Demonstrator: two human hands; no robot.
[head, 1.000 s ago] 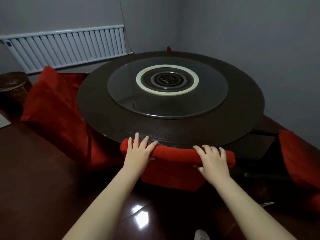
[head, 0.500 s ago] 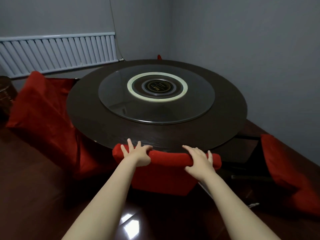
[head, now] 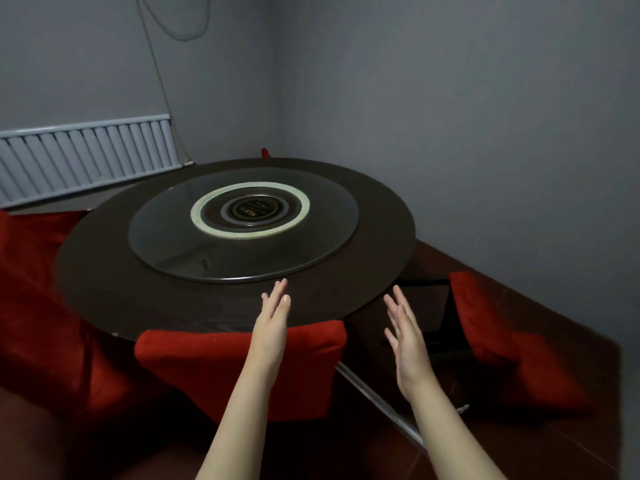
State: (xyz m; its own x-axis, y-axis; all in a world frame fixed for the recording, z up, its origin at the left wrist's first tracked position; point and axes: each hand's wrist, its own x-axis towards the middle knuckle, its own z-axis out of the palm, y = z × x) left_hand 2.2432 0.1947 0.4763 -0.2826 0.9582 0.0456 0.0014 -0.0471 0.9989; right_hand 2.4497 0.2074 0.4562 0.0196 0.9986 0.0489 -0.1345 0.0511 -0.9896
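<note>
Both hands off: left hand (head: 272, 327) and right hand (head: 405, 336) hover, fingers (head: 278, 294) straight, gripping nothing; red chair (head: 207, 362) tucked against near edge of round surface (head: 104, 289)

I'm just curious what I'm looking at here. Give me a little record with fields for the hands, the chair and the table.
Left hand: open, fingers straight, holding nothing, above the red chair
Right hand: open, holding nothing, right of that chair
Chair: tucked in at the round table
Table: dark, glass turntable on top
Behind: white radiator on wall
</note>
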